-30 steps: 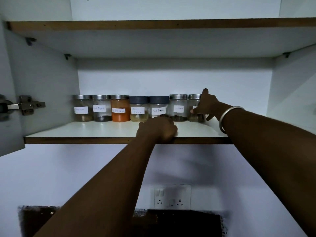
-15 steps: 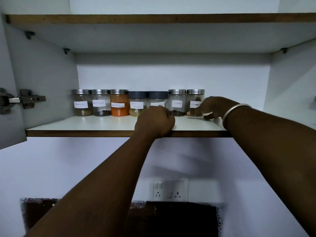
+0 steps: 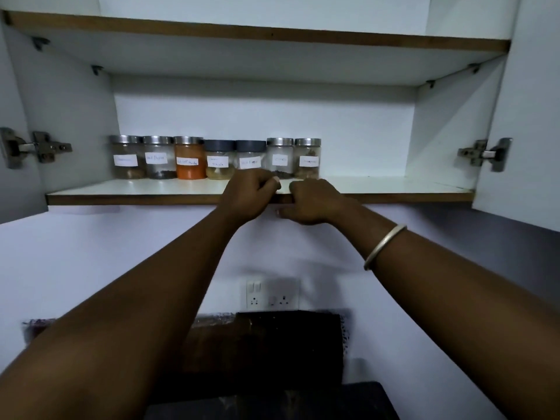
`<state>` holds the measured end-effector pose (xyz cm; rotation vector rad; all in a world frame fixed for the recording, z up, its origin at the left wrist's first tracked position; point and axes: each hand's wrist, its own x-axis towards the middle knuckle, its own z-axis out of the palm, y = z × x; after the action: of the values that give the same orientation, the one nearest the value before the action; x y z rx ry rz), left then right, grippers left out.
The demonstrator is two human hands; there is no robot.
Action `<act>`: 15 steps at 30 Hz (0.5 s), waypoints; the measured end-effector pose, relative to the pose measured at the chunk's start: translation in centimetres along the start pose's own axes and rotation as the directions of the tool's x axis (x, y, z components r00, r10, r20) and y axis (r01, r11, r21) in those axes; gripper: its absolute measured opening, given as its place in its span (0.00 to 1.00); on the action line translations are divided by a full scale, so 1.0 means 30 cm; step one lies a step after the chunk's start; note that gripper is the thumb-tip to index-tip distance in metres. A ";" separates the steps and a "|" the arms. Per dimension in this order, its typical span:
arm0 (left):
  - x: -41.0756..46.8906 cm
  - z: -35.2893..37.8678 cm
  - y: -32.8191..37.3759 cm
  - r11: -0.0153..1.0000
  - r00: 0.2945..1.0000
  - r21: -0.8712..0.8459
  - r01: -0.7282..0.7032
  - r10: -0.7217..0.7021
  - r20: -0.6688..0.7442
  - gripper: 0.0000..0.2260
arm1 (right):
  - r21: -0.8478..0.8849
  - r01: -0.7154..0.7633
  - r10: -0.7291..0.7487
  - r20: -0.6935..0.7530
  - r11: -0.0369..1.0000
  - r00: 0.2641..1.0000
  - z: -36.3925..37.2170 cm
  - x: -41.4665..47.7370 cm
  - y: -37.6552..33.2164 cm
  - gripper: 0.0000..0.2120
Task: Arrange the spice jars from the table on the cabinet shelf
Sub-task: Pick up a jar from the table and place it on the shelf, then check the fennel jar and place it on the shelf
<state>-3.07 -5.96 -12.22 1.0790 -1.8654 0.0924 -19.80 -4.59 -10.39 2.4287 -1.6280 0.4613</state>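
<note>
Spice jars (image 3: pixel 215 159): seven counted, all upright in a single row at the back of the lower shelf (image 3: pixel 136 189), left of centre, packed closely side by side.

Cabinet (image 3: pixel 530 116): white, wall-mounted, both doors open. A second board (image 3: pixel 242 56) sits above the row.

Arms: both of the person's arms reach up from below to the front edge of the shelf, meeting near its middle.

Left hand (image 3: pixel 248 195): fingers curled into a fist, resting on the front edge. No jar is in it. It hides the lower part of the fifth jar from view.

Right hand (image 3: pixel 315 201): just beside the left. Fingers curl over the top of the edge, thumb beneath, pinching the board. Both hands sit well forward of the row.

Wall socket (image 3: pixel 272 294): white, on the wall below the cabinet.

Hinges: metal, one at the left side (image 3: pixel 36 147), one at the right (image 3: pixel 485 154).

Jar details: five have silver lids, the fourth and fifth dark lids. The third, an orange jar (image 3: pixel 189 157), holds orange powder. Each bears a white handwritten label, too blurred to read.

Bangle (image 3: pixel 385 247): silver, on the right wrist.
</note>
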 end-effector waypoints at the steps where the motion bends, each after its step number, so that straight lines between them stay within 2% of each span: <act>1: -0.040 0.004 0.008 0.999 0.999 -0.027 -0.037 0.037 0.006 0.14 | -0.015 0.028 -0.029 -0.053 1.000 0.998 0.015 -0.046 -0.016 0.22; 3: -0.169 0.012 0.024 0.993 0.996 -0.075 -0.087 0.089 0.019 0.09 | 0.106 0.106 -0.087 -0.177 0.989 0.980 0.065 -0.147 -0.058 0.21; 4: -0.234 0.013 0.037 0.989 0.994 -0.099 -0.108 0.109 0.004 0.09 | 0.225 0.155 -0.100 -0.240 0.962 0.966 0.088 -0.195 -0.080 0.17; 6: -0.388 0.017 0.048 0.984 0.993 -0.141 -0.110 0.104 -0.046 0.09 | 0.436 0.190 -0.067 -0.281 0.880 0.957 0.172 -0.294 -0.140 0.15; 9: -0.642 0.027 0.044 0.982 0.997 -0.186 -0.036 0.024 -0.066 0.06 | 0.539 0.142 -0.022 -0.223 0.831 0.975 0.357 -0.454 -0.230 0.15; 13: -1.003 0.047 -0.038 0.959 0.989 -0.242 0.147 -0.143 0.032 0.05 | 0.660 0.099 -0.077 -0.063 0.745 0.995 0.650 -0.663 -0.370 0.14; 15: -1.205 0.055 -0.103 0.927 0.956 -0.239 0.289 -0.269 0.116 0.05 | 0.703 0.053 -0.139 0.065 0.709 0.988 0.818 -0.762 -0.438 0.14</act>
<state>3.93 14.39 -41.49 1.1686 -1.7183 -0.3521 -11.92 12.47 -41.12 3.1050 -1.5391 1.1249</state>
